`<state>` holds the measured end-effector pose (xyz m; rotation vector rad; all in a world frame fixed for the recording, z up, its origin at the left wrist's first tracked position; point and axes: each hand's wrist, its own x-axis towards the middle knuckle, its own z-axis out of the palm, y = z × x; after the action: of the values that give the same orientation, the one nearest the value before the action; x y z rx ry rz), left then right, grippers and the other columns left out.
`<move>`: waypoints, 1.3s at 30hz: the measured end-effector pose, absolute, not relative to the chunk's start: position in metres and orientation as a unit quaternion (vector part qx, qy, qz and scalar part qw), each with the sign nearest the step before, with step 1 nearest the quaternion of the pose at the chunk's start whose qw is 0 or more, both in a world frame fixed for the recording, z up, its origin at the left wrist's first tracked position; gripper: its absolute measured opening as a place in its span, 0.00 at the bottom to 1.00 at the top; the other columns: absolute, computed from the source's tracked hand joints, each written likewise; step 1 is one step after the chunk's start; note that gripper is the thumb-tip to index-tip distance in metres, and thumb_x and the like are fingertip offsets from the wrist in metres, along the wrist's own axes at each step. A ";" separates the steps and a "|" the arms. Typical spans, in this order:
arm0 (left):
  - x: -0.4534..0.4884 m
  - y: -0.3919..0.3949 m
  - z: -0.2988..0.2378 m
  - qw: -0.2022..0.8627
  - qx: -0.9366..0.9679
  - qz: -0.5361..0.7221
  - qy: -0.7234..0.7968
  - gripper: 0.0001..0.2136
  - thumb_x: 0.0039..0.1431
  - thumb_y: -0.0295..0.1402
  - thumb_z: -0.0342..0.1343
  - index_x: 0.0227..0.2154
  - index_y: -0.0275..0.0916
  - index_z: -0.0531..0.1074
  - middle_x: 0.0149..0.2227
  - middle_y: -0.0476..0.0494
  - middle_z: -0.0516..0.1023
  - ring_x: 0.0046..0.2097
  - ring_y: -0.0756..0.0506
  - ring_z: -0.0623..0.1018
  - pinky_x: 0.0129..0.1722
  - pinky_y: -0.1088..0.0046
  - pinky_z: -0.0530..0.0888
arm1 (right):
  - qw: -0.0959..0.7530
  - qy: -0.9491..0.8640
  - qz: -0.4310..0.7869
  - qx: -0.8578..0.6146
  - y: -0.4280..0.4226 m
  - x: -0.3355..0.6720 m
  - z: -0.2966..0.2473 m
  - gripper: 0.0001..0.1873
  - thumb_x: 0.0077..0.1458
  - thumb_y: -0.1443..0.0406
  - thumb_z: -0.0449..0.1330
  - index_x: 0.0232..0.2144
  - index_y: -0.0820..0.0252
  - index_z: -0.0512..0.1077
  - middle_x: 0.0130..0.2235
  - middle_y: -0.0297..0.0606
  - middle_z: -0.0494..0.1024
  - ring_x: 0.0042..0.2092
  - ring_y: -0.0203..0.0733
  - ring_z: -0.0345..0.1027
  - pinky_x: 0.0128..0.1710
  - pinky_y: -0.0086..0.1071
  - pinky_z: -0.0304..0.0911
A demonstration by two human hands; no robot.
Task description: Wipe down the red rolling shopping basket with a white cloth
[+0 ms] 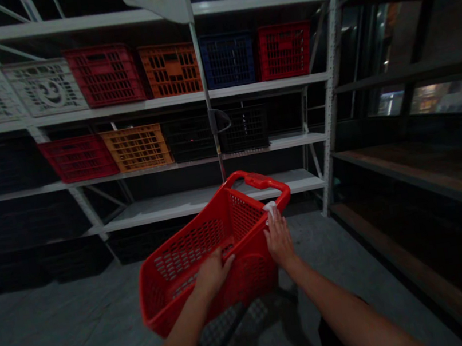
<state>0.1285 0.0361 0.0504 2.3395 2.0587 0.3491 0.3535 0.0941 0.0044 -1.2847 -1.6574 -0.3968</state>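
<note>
A red plastic shopping cart (253,262) with perforated walls stands on the floor in front of me, its handle (260,180) toward the back right. On the near rim rests my left hand (212,272), fingers hooked over into the basket and thumb along the edge, closed on the cart. Beside the handle's near end, my right hand (280,239) presses a white cloth or tissue (270,207) against the cart's rim and outer side. Its fingers are fairly straight and close together, and the cloth shows at the fingertips. No items show inside the basket.
A white metal rack (168,101) holds plastic crates: red (106,76), orange (171,69), blue (228,59), white (47,87) and black. A pole (201,73) with a pale panel rises behind the cart. Dark shelving (413,169) stands at right; grey floor (63,331) lies around.
</note>
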 end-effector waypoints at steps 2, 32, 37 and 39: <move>0.141 0.046 0.049 -0.018 0.737 0.087 0.671 0.24 0.60 0.46 0.32 0.41 0.36 0.67 0.36 0.36 0.77 0.40 0.43 0.76 0.39 0.69 0.69 | 0.507 -0.637 -0.152 -0.561 0.106 0.358 0.016 0.31 0.60 0.64 0.42 0.62 0.65 0.36 0.64 0.49 0.39 0.64 0.50 0.32 0.58 0.53 0.42; 0.093 0.026 0.034 -0.061 0.732 0.057 0.676 0.27 0.59 0.50 0.28 0.35 0.41 0.70 0.31 0.40 0.78 0.35 0.42 0.77 0.33 0.70 0.68 | 0.640 -0.557 -0.059 -0.526 0.070 0.362 0.035 0.30 0.60 0.60 0.42 0.62 0.66 0.43 0.64 0.46 0.36 0.64 0.47 0.30 0.60 0.47 0.41; 0.084 0.026 0.032 -0.065 0.734 0.064 0.673 0.27 0.58 0.51 0.28 0.35 0.42 0.71 0.30 0.41 0.79 0.35 0.42 0.77 0.33 0.70 0.68 | 0.600 -0.619 0.017 -0.506 0.094 0.425 0.089 0.21 0.58 0.60 0.43 0.41 0.62 0.73 0.49 0.46 0.71 0.56 0.46 0.58 0.55 0.41 0.53; 0.076 0.024 0.031 -0.067 0.735 0.069 0.671 0.27 0.59 0.50 0.28 0.34 0.42 0.71 0.31 0.42 0.79 0.36 0.43 0.77 0.34 0.71 0.68 | 0.549 -0.698 0.042 -0.458 0.088 0.438 0.101 0.17 0.56 0.62 0.47 0.34 0.59 0.74 0.43 0.44 0.75 0.51 0.46 0.64 0.52 0.40 0.56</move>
<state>0.0760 0.0242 0.0306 2.4127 2.2042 0.2264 0.4382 0.0877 0.1005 -1.0840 -1.6536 0.0991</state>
